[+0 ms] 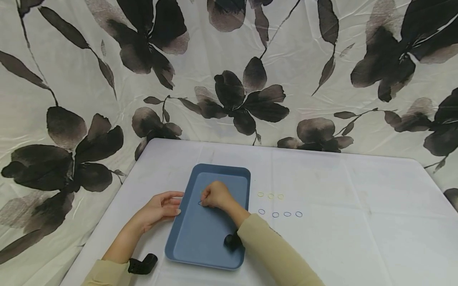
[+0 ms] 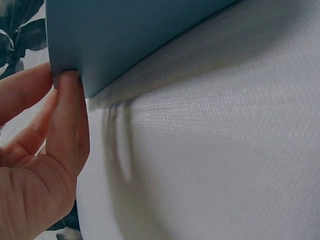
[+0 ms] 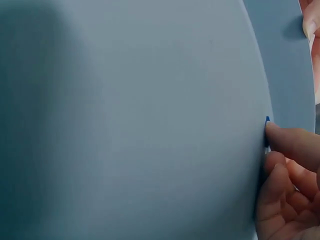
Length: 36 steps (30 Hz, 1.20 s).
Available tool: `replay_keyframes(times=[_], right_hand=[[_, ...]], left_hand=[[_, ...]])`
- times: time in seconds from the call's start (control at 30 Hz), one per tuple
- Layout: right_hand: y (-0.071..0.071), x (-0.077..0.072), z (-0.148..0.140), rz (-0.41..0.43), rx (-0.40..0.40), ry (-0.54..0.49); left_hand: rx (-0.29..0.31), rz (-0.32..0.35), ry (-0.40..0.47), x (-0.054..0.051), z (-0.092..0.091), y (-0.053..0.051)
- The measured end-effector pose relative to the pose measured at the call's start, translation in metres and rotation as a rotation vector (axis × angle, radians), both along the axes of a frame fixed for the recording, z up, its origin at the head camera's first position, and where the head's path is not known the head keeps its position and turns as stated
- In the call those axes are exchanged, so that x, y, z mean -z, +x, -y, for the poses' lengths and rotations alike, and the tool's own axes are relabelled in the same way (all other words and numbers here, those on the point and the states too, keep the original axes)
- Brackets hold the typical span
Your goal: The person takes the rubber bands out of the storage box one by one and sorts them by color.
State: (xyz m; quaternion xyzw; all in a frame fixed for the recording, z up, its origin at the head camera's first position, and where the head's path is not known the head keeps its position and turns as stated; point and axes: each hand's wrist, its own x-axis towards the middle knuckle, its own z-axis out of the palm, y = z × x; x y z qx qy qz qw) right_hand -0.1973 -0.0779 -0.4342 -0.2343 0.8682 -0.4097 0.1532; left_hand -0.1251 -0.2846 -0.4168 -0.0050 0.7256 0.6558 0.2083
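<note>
A blue tray lies on the white table in the head view. My left hand holds its left rim, fingertips against the edge in the left wrist view. Inside the tray, near its left side, my right hand pinches a small thin blue ring. Only a short blue bit of the ring shows by the thumb in the right wrist view. The rest of it is hidden by the fingers.
Right of the tray lie three thin yellow rings in a row. Nearer to me is a row of several thin blue rings. A floral cloth hangs behind the table. Black wrist cameras sit on both wrists.
</note>
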Motion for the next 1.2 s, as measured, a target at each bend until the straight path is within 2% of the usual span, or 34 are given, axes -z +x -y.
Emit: replay_keyframes(times=[0.13,0.23,0.37,0.6,0.77,1.0,1.2], right_hand=[[0.002,-0.004,0.0,-0.146,-0.103,0.118],[0.004,-0.008,0.0,-0.173,-0.155,0.158],[0.003,-0.009,-0.003,-0.081,-0.167,0.115],[-0.004,-0.012,-0.012,0.252,-0.087,-0.156],[-0.008,-0.015,-0.018,0.402,-0.025,-0.273],[-0.011,-0.021,-0.025,0.484,0.016,-0.342],[-0.014,-0.025,-0.029,0.489,0.074,-0.398]], left_hand=[[0.003,-0.002,0.003,-0.001,0.0,0.001],[0.006,-0.009,0.003,0.0,0.0,0.0],[0.006,-0.01,-0.008,0.0,-0.001,-0.001],[0.0,-0.008,-0.021,-0.001,0.001,0.0],[0.008,-0.002,-0.016,0.001,0.002,-0.001],[0.002,0.003,-0.012,0.004,0.002,-0.001],[0.005,-0.004,-0.007,0.001,0.002,-0.001]])
